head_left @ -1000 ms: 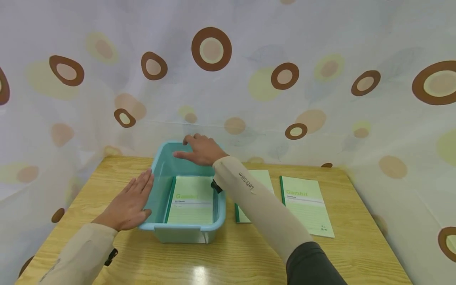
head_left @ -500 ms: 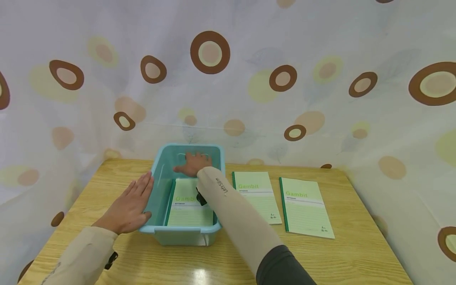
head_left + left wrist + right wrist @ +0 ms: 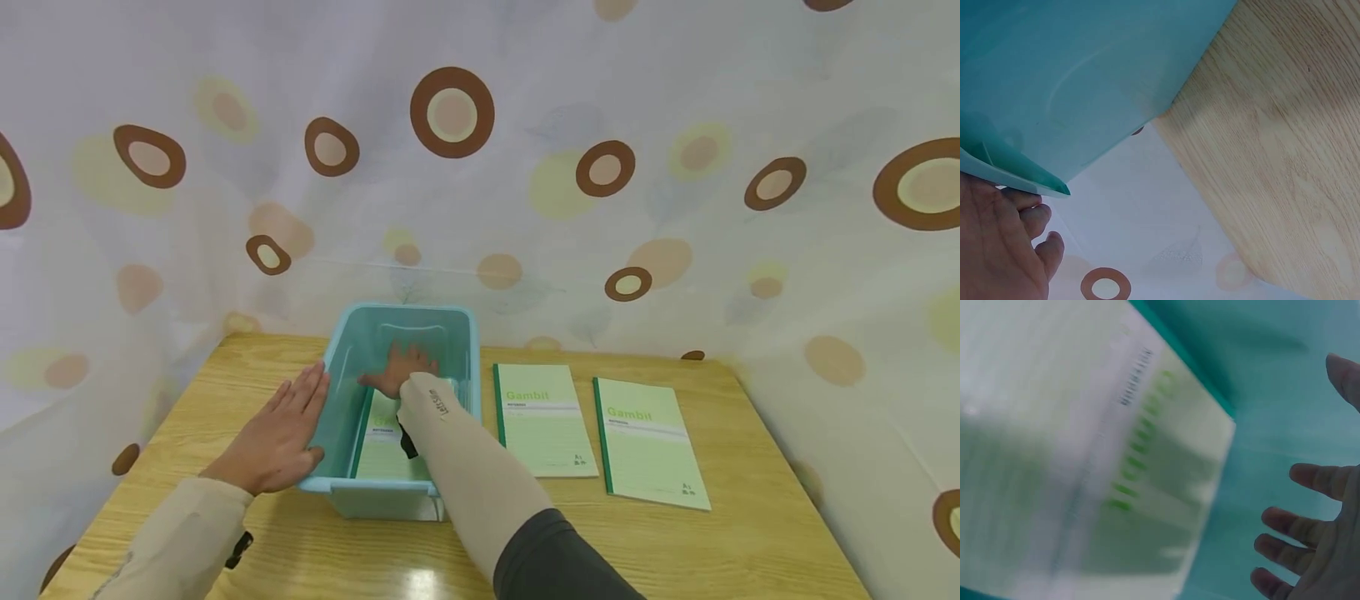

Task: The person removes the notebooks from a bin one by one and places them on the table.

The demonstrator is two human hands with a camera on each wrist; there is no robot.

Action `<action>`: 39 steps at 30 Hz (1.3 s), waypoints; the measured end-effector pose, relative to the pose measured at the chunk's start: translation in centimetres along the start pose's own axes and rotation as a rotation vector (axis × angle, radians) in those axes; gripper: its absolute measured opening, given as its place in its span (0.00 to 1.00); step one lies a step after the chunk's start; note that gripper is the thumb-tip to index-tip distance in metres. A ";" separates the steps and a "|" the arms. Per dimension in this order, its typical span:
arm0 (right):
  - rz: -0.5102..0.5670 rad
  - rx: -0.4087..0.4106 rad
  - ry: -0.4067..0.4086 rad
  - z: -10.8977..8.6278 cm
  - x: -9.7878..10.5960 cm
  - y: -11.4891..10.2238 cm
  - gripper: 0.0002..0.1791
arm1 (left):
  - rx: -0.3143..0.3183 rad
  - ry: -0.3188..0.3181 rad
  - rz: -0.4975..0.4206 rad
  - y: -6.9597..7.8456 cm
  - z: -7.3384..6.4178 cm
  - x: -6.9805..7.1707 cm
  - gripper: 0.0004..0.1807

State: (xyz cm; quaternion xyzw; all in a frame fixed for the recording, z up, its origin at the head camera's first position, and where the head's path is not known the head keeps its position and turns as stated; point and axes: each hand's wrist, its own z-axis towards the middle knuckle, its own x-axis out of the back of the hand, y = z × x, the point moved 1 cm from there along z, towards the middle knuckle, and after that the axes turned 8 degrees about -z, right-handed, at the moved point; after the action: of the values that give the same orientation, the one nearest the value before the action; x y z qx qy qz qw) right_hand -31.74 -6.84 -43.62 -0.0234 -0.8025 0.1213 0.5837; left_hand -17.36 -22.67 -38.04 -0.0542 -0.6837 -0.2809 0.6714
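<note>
Notebook [image 3: 382,458] in tub [image 3: 382,502] points lengthwise away, spine [image 3: 362,433] left

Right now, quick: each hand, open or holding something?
Left hand: open, against the side of the blue bin.
Right hand: open, holding nothing, inside the bin.

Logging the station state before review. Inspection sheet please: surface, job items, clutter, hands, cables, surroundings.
Surface: wooden table, with glare toward the near side.
Job items: blue tub with a notebook lying cover-up inside; middle notebook and right notebook flat on the table, right of the tub.
Clutter: nothing seen.
Hands: left hand rests against the tub's left rim; right hand is spread inside the tub, gripping nothing.
Cables: nothing seen.
Surroundings: pale backdrop with brown rings, behind and at both sides.
</note>
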 end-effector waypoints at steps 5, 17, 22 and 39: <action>-0.039 -0.007 -0.047 -0.3 -1.5 0.1 0.48 | -0.006 0.006 0.006 0.1 -0.1 -0.2 0.42; -0.058 0.036 -0.149 -3.6 0.7 -0.1 0.37 | -0.012 0.010 0.017 0.2 0.0 -0.2 0.42; -0.088 0.006 -0.131 0.2 -2.4 0.3 0.46 | -0.012 0.005 0.014 0.1 -0.1 -0.3 0.42; -0.016 0.007 -0.027 0.3 -1.9 -0.3 0.50 | 0.008 0.001 0.019 -0.1 0.0 -0.1 0.42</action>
State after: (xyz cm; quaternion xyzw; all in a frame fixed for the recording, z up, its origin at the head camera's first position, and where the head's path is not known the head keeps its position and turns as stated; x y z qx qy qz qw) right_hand -31.34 -7.52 -45.40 -0.0130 -0.8101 0.1197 0.5738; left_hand -17.41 -22.70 -38.11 -0.0580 -0.6839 -0.2718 0.6746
